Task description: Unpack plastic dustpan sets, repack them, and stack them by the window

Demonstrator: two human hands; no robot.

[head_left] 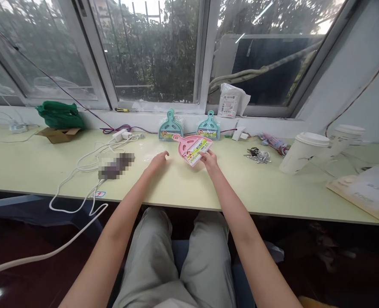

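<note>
My right hand (209,161) grips a small pink dustpan (189,146) by its lower right edge, above the table. A printed label card covers the front of the pan, and its handle points up and to the left. To the left of it, my left hand (158,161) is held low over the table, fingers loosely bent and holding nothing. Beside that hand lies a thin clear plastic wrapper (148,153). Two similar teal dustpans, one on the left (170,127) and one on the right (208,127), stand wrapped in clear plastic against the wall.
White cables (77,169) and a blurred-out object (116,166) lie on the left, before a green bag (60,114) on cardboard. Keys (257,155), white paper cups (305,152) and a paper bag (365,192) are to the right. The table's front edge (183,207) runs above my knees.
</note>
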